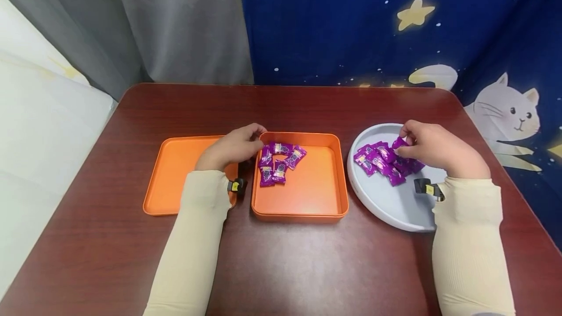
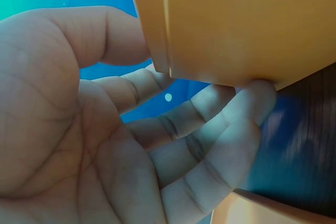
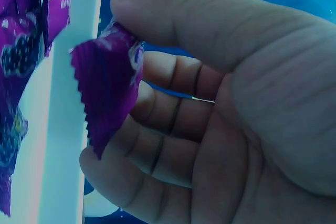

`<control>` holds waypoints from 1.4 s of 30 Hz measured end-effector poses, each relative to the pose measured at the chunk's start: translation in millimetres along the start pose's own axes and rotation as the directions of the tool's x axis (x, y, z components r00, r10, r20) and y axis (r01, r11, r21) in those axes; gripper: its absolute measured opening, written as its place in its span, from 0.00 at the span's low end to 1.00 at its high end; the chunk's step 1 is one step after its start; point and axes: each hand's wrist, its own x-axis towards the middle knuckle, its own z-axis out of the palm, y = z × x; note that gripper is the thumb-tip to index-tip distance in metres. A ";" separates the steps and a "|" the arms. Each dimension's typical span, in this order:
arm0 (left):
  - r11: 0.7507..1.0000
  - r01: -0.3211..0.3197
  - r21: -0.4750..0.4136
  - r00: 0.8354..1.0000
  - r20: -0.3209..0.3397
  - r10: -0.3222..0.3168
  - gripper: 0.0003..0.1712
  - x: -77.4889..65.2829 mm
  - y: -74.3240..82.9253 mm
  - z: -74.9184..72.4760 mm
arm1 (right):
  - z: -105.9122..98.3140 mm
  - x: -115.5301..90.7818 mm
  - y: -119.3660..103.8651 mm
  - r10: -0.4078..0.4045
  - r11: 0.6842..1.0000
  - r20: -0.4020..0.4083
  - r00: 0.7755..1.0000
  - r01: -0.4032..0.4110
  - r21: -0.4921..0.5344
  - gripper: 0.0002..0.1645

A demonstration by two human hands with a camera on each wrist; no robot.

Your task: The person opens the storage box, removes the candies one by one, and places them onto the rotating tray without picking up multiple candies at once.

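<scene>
My right hand (image 1: 439, 148) pinches a purple wrapped candy (image 3: 107, 80) between thumb and fingers, above the far side of a round light-grey tray (image 1: 412, 213). More purple candies (image 1: 381, 161) lie heaped in that tray. My left hand (image 1: 232, 146) holds the back left corner of a square orange box (image 1: 307, 191). In the left wrist view, the thumb touches the box's edge while bent fingers (image 2: 210, 156) reach along its wall. Several purple candies (image 1: 279, 171) sit inside the box, grouped toward its back left.
A flat orange tray-like lid (image 1: 169, 177) lies left of the box, partly under my left wrist. Everything stands on a dark reddish-brown table (image 1: 316, 267). Behind the table hang a grey curtain (image 1: 189, 23) and a blue curtain (image 1: 329, 28) with stars and a cat.
</scene>
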 end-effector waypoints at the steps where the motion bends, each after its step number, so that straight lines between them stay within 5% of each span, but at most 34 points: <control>1: 1.000 0.002 -0.004 1.000 -0.003 -0.002 0.23 0.1 -0.1 -0.5 | -0.4 -0.2 1.7 0.008 1.000 -0.002 1.000 -0.008 0.001 0.20; 16: 1.000 0.005 -0.011 1.000 0.010 -0.005 0.24 -2.3 -1.8 -1.5 | 4.9 -3.7 27.4 0.102 0.995 0.028 0.994 -0.102 0.016 0.24; 42: 1.000 -0.006 0.003 1.000 0.003 0.006 0.23 -2.6 0.0 -3.3 | 8.7 -0.4 33.8 0.124 0.992 0.080 0.989 -0.125 0.002 0.29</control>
